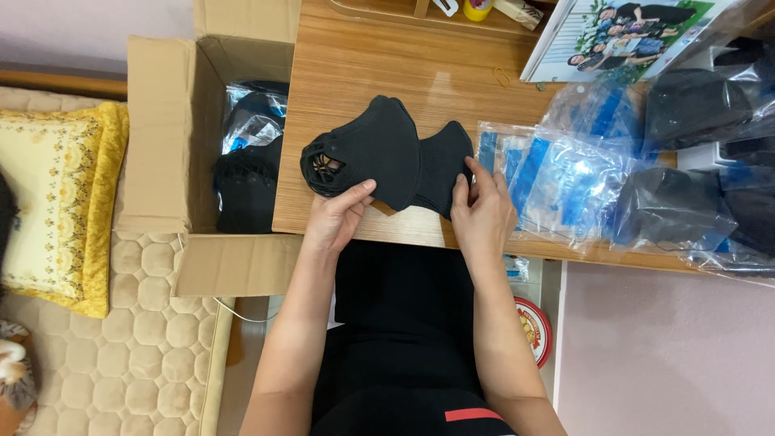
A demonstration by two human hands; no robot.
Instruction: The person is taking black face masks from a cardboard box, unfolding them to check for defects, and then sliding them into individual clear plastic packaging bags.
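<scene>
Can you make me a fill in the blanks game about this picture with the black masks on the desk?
1. Both hands hold a stack of masks whose colour is ____.
2. The cardboard box stands on the ____ side of the wooden desk.
3. The left hand presses its ____ on top of the masks.
4. Beside the right hand lie clear ____ bags with blue print.

Missing words: black; left; thumb; plastic
</scene>
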